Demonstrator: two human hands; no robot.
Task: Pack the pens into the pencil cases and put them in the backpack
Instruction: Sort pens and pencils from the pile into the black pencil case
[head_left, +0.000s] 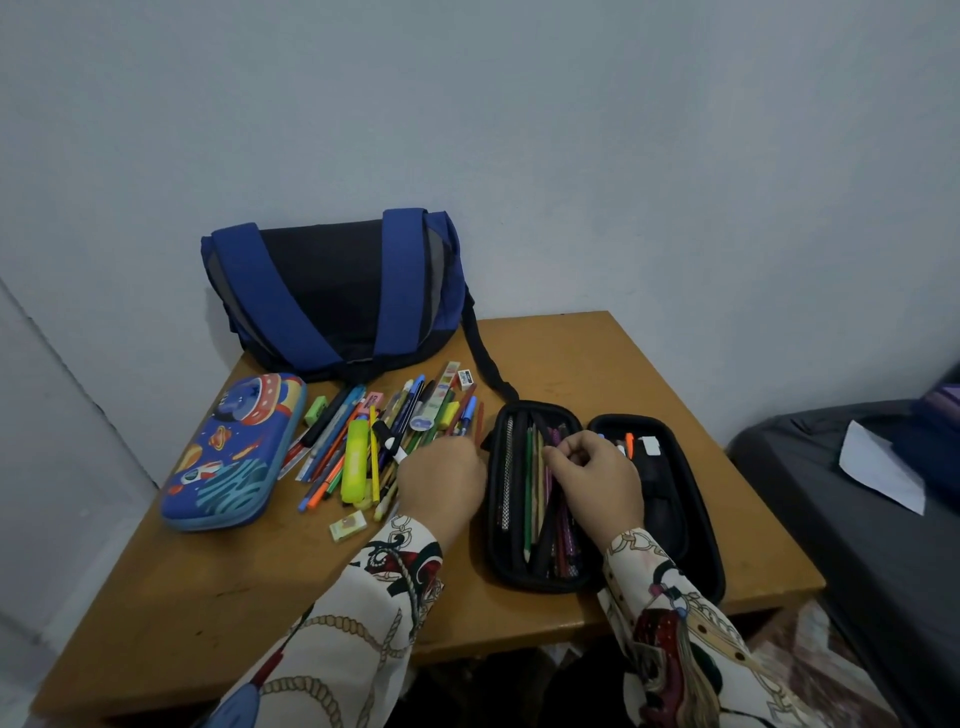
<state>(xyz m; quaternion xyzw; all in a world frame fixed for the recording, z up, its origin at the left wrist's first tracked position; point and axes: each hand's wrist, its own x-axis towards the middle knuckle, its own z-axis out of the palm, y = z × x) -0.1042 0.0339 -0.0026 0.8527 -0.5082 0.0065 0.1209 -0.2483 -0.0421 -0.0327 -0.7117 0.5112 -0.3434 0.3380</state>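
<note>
A black pencil case (675, 499) lies open on the wooden table (571, 353), with several pencils under the elastic band in its left half. My right hand (597, 475) is over that half, its fingers curled and pinching a purple pencil (557, 441) at the band. My left hand (441, 483) reaches into the right edge of the loose pile of pens (384, 441), fingers hidden among them. A closed blue space-print pencil case (234, 452) lies at the left. The blue and black backpack (337, 291) leans on the wall behind.
A yellow highlighter (356, 467), a small eraser (348, 526) and a green eraser (315, 410) lie in or near the pile. The backpack's strap (485, 364) trails to the black case. A dark bed with white paper (878, 467) stands at the right.
</note>
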